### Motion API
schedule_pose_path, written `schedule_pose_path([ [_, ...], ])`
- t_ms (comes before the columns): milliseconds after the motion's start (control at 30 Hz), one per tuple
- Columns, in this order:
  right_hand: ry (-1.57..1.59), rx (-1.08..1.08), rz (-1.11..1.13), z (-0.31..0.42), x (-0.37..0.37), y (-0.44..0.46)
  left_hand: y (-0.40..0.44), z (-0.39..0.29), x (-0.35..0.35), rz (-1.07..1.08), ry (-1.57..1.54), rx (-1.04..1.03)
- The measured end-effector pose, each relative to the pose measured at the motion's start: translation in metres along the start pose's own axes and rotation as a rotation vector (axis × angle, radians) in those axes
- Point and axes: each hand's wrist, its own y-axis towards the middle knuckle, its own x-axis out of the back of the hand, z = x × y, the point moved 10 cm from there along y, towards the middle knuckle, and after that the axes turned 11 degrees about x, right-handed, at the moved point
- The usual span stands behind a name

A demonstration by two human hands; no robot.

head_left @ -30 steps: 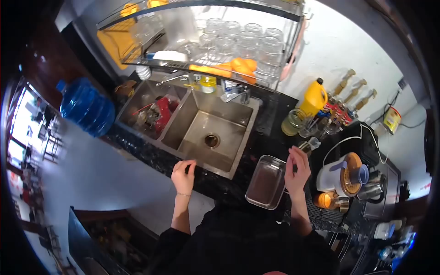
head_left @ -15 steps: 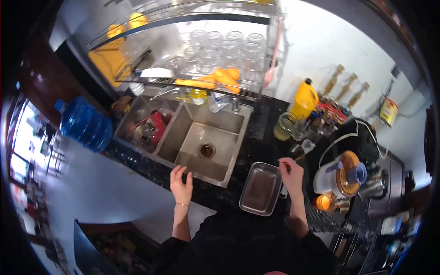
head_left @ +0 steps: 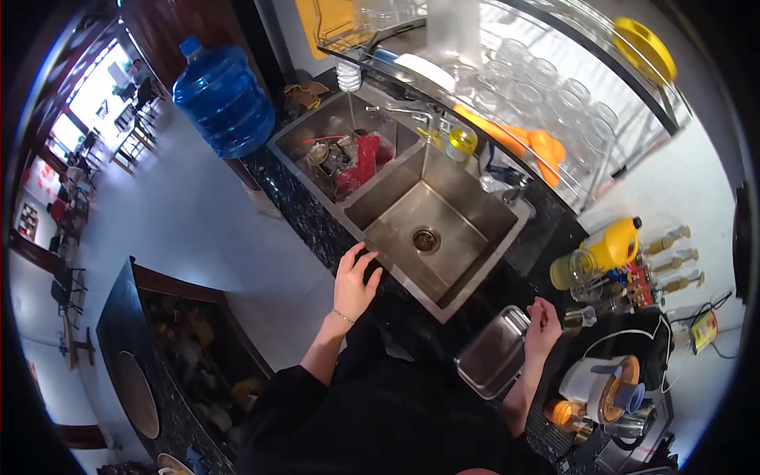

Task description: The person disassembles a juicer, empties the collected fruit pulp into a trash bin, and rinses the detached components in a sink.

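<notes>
My left hand [head_left: 356, 281] is at the front rim of the sink's right basin [head_left: 467, 261], its fingers spread and nothing in them. A metal drain sits in the bottom of that basin. My right hand [head_left: 543, 328] is over the right edge of a shallow rectangular metal tray [head_left: 492, 356], fingers loosely bent and a little apart, with nothing visible in them. The tray lies on the black counter. In the left basin are glassware and a red item [head_left: 364, 162].
A large blue water bottle [head_left: 226, 99] stands left of the sink. Behind it a rack holds glass jars [head_left: 546, 83] and orange gloves [head_left: 538, 150]. To the right are a yellow jug [head_left: 613, 241], a juicer [head_left: 602, 388] and a cable. A cabinet [head_left: 127, 348] is at lower left.
The view has turned left, so the sink and tray appear further right and more of the room shows. My left hand has come up against the sink's edge; my right hand stays by the tray.
</notes>
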Motion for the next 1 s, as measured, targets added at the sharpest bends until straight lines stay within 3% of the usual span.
schedule_pose_path([
  [100, -0.023, 0.031, -0.014, 0.014, -0.041, 0.004, 0.036, 0.045, 0.008, 0.010, -0.028, 0.036],
  [233, -0.239, -0.094, -0.058, 0.041, -0.093, 0.023, 0.092, 0.101, 0.009, 0.073, -0.039, 0.020],
  [333, -0.134, -0.048, -0.130, 0.085, -0.168, 0.043, 0.149, 0.128, 0.037, 0.123, -0.067, 0.007],
  [400, -0.197, 0.274, 0.076, 0.142, -0.239, 0.054, 0.185, 0.152, 0.059, 0.119, -0.028, 0.018],
  [533, -0.266, 0.337, 0.080, 0.181, -0.283, 0.061, 0.246, 0.176, 0.061, 0.189, -0.009, 0.000],
  [600, -0.290, 0.350, 0.080, 0.192, -0.291, 0.059, 0.263, 0.179, 0.061, 0.217, 0.002, -0.009],
  [733, -0.422, 0.105, 0.042, 0.174, -0.269, 0.061, 0.274, 0.151, 0.048, 0.245, -0.121, -0.055],
  [1000, -0.446, 0.112, -0.179, 0.194, -0.240, 0.063, 0.271, 0.134, 0.016, 0.378, -0.239, -0.143],
])
